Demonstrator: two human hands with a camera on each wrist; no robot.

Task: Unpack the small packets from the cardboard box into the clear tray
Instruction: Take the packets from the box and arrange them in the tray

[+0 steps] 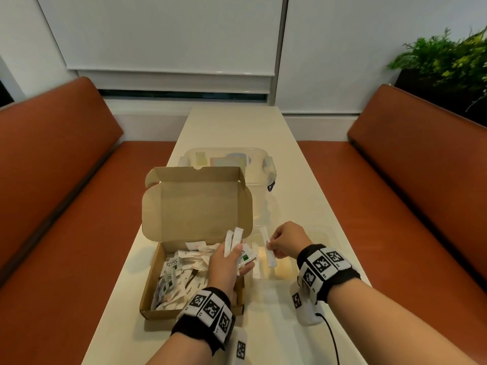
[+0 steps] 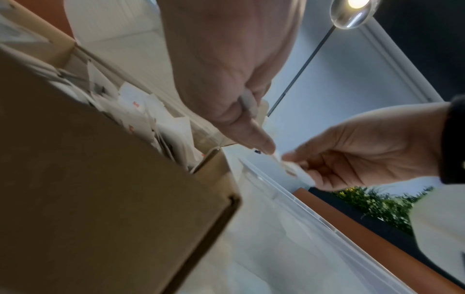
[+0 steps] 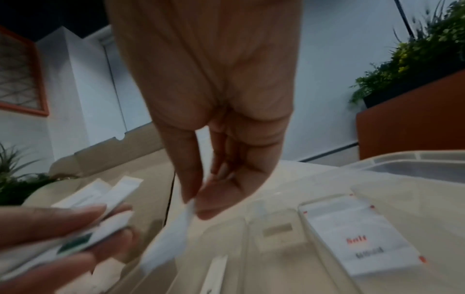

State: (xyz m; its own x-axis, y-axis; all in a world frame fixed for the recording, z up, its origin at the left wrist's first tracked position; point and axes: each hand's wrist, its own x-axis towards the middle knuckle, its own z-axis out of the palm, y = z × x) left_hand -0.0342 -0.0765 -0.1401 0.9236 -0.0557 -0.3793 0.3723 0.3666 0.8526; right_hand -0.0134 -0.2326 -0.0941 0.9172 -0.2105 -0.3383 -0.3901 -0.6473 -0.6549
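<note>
On either side of the long pale surface [image 1: 295, 180] run orange bench seats [image 1: 60, 164], with a green plant [image 1: 448, 56] behind the right one. At the far end of the things on the surface stands a lidded clear storage tub [image 1: 226, 164]. Nearer, on the left, sits the cardboard box [image 1: 158, 291], its lid flap standing open toward the far side and blocking part of the tub from the head view; small packets [image 1: 181, 270] lie heaped inside it. Just right of the box lies the clear tray [image 1: 287, 270], hard to make out from the head view; the right wrist view shows its compartments, one holding a white packet marked "Salt" [image 3: 359, 238].

Over the box's right wall the left hand [image 1: 229, 267] hovers, its fingers wrapped around a bundle of packets [image 1: 234, 241] that fan out toward the far side. Close beside it, above the tray, the right hand [image 1: 286, 241] pinches one narrow white stick packet [image 1: 268, 251] between thumb and fingertips, the packet hanging down toward the tray. Both wrists wear black bands [image 1: 326, 270] with square printed markers.
</note>
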